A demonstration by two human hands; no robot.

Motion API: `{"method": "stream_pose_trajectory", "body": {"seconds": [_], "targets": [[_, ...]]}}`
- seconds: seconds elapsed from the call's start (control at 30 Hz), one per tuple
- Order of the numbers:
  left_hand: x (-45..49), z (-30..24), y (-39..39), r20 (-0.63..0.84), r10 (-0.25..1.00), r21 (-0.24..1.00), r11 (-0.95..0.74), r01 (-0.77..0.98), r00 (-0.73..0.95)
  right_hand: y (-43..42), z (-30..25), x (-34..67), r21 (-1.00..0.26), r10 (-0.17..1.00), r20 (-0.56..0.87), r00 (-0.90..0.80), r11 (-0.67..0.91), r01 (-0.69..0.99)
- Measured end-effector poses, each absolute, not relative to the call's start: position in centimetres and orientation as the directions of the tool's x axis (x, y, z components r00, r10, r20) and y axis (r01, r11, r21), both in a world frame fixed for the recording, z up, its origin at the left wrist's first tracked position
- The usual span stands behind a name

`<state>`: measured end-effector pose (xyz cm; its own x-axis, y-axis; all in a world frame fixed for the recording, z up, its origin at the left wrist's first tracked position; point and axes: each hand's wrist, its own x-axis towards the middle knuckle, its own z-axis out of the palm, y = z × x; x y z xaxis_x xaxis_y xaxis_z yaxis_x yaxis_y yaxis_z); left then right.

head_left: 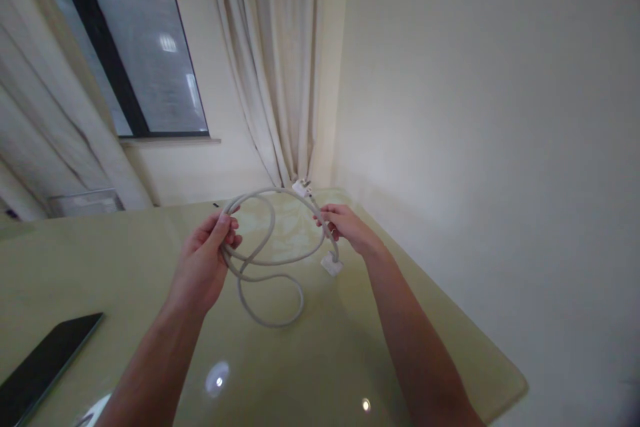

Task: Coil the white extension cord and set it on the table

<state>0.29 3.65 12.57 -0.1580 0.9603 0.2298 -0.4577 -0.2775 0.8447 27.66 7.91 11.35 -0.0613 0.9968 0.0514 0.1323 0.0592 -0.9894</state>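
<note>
A white power cable (280,261) hangs in loose loops between my two hands, above the pale green tabletop. My left hand (207,250) pinches the loops at their left side, thumb on top. On the right side, my right hand (343,223) has its fingers closed on the cable. Just below those fingers dangles a white connector (332,264). A white plug (301,188) with metal prongs shows at the far side of the loops, near the table's back edge. One loop droops toward me below the others.
The glossy table (280,373) meets a plain wall (475,147) on the right. A dark flat panel (50,360) lies at the lower left. Curtains (270,67) and a window (140,40) stand behind. A small black item (216,205) is near the back edge.
</note>
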Motion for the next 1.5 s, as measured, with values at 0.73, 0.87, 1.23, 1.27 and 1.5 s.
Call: {"method": "stream_pose_trajectory", "body": {"seconds": [0.73,0.87,1.23,1.27,1.5], "targets": [[0.9,12.5,2.6,0.396,0.909,0.89,-0.414,-0.189,-0.127,11.0,5.3,28.7,-0.819,0.993,0.108,0.038,0.067,0.57],[0.9,12.3,2.7,0.417,0.902,0.896,-0.429,-0.113,-0.115,9.2,9.0,29.1,-0.781,0.971,0.223,0.083,0.127,0.611],[1.9,13.4,1.1,0.498,0.86,0.839,-0.511,0.188,0.113,2.8,14.6,21.3,-0.683,0.711,0.614,-0.343,0.696,0.219],[1.7,13.3,1.4,0.485,0.866,0.845,-0.5,0.189,0.121,3.1,14.4,21.3,-0.712,0.736,0.602,-0.308,0.67,0.209],[0.6,10.8,4.3,0.504,0.854,0.785,-0.515,0.345,0.129,5.6,13.2,22.5,-0.856,0.856,0.51,0.083,0.514,-0.048]]}}
